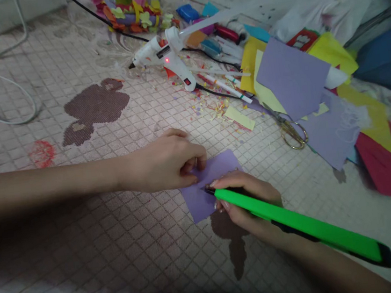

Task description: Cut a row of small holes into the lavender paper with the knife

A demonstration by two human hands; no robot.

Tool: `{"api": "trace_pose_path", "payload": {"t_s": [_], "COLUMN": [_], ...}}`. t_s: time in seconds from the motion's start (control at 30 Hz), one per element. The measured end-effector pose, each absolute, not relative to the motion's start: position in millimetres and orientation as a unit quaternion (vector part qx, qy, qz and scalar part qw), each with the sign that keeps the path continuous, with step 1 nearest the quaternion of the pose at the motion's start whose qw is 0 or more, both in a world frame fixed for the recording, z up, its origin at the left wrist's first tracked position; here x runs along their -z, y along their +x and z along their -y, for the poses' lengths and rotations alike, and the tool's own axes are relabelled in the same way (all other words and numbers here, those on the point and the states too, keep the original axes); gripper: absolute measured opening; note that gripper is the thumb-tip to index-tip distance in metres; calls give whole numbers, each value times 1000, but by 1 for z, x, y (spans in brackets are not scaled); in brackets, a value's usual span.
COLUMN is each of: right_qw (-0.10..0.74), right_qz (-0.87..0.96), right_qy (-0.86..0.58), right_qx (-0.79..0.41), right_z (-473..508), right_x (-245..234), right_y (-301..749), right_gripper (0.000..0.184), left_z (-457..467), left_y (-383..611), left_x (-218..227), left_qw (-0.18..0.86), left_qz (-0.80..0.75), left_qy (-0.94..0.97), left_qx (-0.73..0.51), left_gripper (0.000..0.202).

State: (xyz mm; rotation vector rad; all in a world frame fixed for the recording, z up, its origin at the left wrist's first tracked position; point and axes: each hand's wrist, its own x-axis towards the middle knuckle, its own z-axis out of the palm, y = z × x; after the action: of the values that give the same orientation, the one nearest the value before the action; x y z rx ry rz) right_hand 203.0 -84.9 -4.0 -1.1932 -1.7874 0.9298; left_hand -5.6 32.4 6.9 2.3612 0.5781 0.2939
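Observation:
A small square of purple paper (215, 165) lies on the patterned tablecloth. My left hand (169, 161) rests over its upper left part, fingers curled, the thumb and fingertips pinning it down. In my right hand (249, 197) is a long green utility knife (295, 219) with a black end, gripped near the front like a pen. Its dark tip touches or nearly touches the middle of the paper, just right of my left thumb. My right fingers cover the paper's right side.
A white glue gun (167, 58) with a lit red light stands beyond my hands, its cord trailing right. Gold-handled scissors (293, 133) lie by coloured paper sheets (293, 74). Paper scraps (240, 118) and markers (227, 88) lie nearby. A white cable (19, 122) loops at left.

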Motion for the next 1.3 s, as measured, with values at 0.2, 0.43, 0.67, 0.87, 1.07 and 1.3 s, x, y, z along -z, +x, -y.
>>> {"api": "trace_pose_path", "payload": {"t_s": [0.2, 0.43, 0.67, 0.87, 1.07, 1.3], "right_qw": [383, 366, 420, 410, 398, 395], "right_qz": [705, 709, 679, 693, 694, 688], "right_qy": [-474, -476, -485, -476, -480, -490], "right_qx": [-363, -370, -357, -352, -360, -361], "right_z": [84, 82, 81, 85, 86, 88], "right_x": [6, -1, -6, -7, -4, 1], "right_y": [203, 202, 199, 199, 198, 197], "right_gripper": [33, 31, 24, 28, 29, 28], "left_z": [-32, -32, -32, -32, -31, -31], "left_y": [-5, -6, -7, -5, -7, -5], "left_x": [-8, -8, -7, -7, -10, -11], "left_qw": [342, 345, 350, 335, 323, 326], "left_qz": [-225, -224, -223, -245, -249, -253], "left_qy": [906, 906, 903, 902, 905, 906], "left_qx": [-107, -99, -109, -116, -116, -100], "left_gripper": [14, 13, 13, 12, 13, 12]}}
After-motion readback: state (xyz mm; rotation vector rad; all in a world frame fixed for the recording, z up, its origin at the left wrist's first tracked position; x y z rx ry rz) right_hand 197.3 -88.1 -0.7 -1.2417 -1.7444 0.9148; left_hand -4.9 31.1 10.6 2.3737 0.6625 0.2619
